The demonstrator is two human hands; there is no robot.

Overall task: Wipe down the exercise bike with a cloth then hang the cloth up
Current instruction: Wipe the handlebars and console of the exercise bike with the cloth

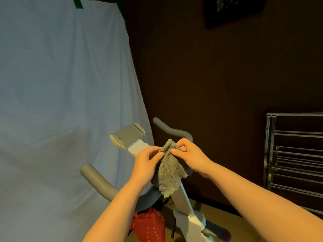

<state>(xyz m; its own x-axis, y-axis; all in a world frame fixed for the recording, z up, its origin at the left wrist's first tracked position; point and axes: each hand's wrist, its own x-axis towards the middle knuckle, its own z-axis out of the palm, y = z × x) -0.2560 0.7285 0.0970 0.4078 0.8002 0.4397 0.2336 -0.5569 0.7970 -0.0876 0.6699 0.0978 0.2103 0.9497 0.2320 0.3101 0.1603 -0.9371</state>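
Both hands, left hand (146,160) and right hand (188,154), pinch the cloth (170,169); a loosened pinch could drop it toward six o'clock onto the exercise bike (181,198).

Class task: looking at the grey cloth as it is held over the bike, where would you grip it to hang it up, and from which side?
Grip the cloth along its top edge, from above, as the left hand and right hand already pinch it. It hangs limp from there, its loose lower corner free, so spreading the two pinched corners apart would probably open it flat for the drying rack on the right.
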